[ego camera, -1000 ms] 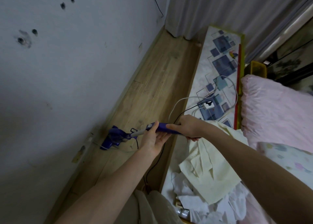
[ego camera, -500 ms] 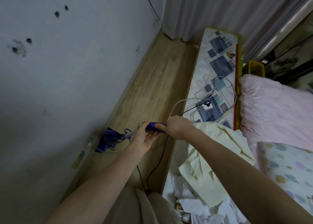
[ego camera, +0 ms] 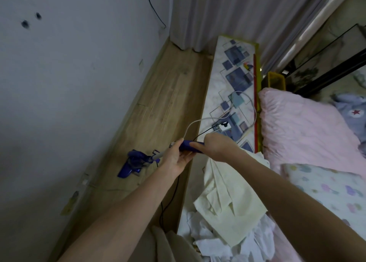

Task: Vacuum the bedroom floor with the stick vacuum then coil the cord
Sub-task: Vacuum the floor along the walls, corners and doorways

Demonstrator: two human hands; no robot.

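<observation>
Since half a second ago the purple head of the stick vacuum (ego camera: pixel 132 163) has slid a little away from the wall, out onto the open boards, and both hands have shifted slightly right with it; the grip itself looks unchanged.

The left hand (ego camera: pixel 175 158) sits lower on the purple handle (ego camera: pixel 189 145), palm turned up, fingers curled under and around it, thumb on the near side. The right hand (ego camera: pixel 213 146) closes over the top end of the same handle, fingers wrapped down, knuckles up, just beside the left hand and nearly touching it. The shaft runs down and left from the left hand to the vacuum head, which lies on the wooden floor (ego camera: pixel 166 103) beyond and left of both hands, near the wall (ego camera: pixel 69 83) but apart from it.

A black cord (ego camera: pixel 170 198) drops from under the left hand toward the person's lap; another thin black run and a white cable (ego camera: pixel 200 120) rise past the right hand to a white plug block (ego camera: pixel 223 126) on the patterned ledge (ego camera: pixel 235 63), just beyond that hand.

The floor strip is narrow: wall on the left-hand side, ledge edge on the right-hand side, curtain (ego camera: pixel 217 14) closing the far end. Ahead of the vacuum head the boards are open. Below the right forearm lies a cream cloth (ego camera: pixel 227 198); further right, a pink pillow (ego camera: pixel 301 127).
</observation>
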